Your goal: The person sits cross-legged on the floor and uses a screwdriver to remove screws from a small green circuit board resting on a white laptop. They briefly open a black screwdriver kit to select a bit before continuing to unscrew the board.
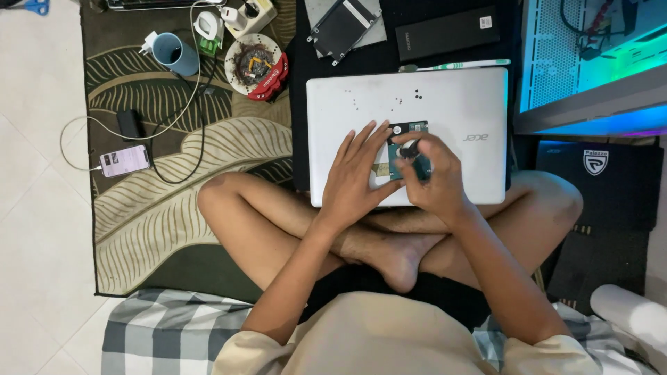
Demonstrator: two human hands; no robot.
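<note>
On the leaf-patterned rug (174, 208) I see one white laptop (361, 104); my left hand (354, 177) steadies one hard drive (408, 130), my right hand (434, 180) grips one screwdriver (410, 148).

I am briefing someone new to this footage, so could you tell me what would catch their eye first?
First, the two hands at the centre: the left hand steadies a small hard drive on a closed white laptop, while the right hand works on it with a dark-handled tool. Next, the glowing computer case at upper right. Then the phone on its white cable, lying on the leaf-patterned rug at left.
</note>
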